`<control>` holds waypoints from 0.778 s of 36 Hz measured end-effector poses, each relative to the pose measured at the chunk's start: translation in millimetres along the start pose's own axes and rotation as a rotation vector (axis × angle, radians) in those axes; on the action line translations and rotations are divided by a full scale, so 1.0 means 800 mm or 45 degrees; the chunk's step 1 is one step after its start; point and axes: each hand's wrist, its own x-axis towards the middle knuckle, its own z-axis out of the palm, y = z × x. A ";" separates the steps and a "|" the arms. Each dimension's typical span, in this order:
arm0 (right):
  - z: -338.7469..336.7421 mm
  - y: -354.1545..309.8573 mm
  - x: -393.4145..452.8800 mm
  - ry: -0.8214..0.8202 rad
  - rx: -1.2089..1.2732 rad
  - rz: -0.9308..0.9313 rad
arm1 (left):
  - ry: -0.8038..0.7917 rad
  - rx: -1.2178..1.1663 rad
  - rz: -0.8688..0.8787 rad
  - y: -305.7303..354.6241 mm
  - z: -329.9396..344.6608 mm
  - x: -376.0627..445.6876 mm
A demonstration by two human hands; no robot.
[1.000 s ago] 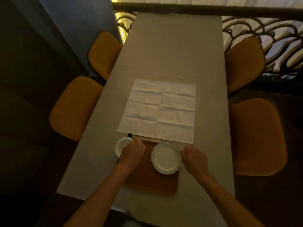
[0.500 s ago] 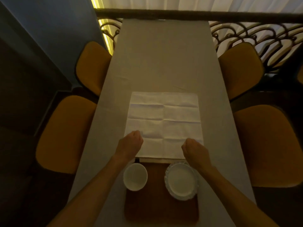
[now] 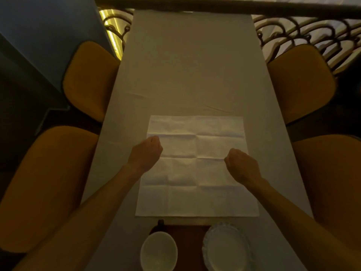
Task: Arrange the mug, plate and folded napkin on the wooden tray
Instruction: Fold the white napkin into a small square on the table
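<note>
White cloth lies unfolded and flat before us: the napkin (image 3: 197,167), creased into a grid of rectangles, spread on the grey-covered table (image 3: 191,65) just beyond the tray. Our left hand (image 3: 146,153) is over the napkin's left edge, curled into a loose fist with its knuckles towards the far end of the table; our right hand (image 3: 241,166) is curled the same way over the right side of the cloth. Both sets of fingers are drawn in towards the palms, but we cannot tell whether either hand pinches the fabric or only sits above it, since the fingertips are hidden under the hands. Nearer to us, at the bottom of the view, the wooden tray (image 3: 190,245) shows as a dark brown strip between two pieces of crockery. The mug (image 3: 158,251), white inside with a dark handle pointing away from us, stands at the tray's left edge, and the plate (image 3: 226,247), white with a scalloped rim, rests on its right side, partly cut off by the frame. Mug and plate stand apart. Mustard-yellow chairs (image 3: 48,182) flank the table on both sides, and a curled iron railing (image 3: 304,34) runs along the far end.
</note>
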 end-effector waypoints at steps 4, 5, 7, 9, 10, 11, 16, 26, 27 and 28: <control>0.004 0.011 0.028 -0.055 -0.049 0.015 | -0.003 0.093 0.078 -0.005 0.013 0.033; 0.005 0.014 0.033 -0.069 -0.043 0.020 | -0.001 0.108 0.089 -0.004 0.015 0.041; 0.007 0.021 0.042 -0.080 0.009 0.051 | 0.001 0.116 0.118 -0.004 0.022 0.055; 0.009 0.027 0.047 -0.077 0.047 0.093 | -0.016 0.093 0.145 0.001 0.027 0.068; 0.011 0.030 0.048 -0.081 0.062 0.110 | -0.036 0.078 0.171 0.004 0.029 0.075; 0.013 0.033 0.048 -0.084 0.081 0.130 | -0.072 0.063 0.197 0.009 0.031 0.083; 0.028 0.056 0.028 -0.099 0.236 0.307 | -0.314 0.089 0.366 0.045 0.038 0.136; 0.071 0.082 -0.075 -0.258 0.471 0.631 | -0.395 0.150 0.837 0.180 0.073 0.240; 0.077 0.082 -0.085 -0.238 0.492 0.682 | -0.398 0.144 0.866 0.196 0.077 0.248; 0.084 0.081 -0.094 -0.214 0.522 0.735 | -0.410 0.152 0.893 0.210 0.081 0.256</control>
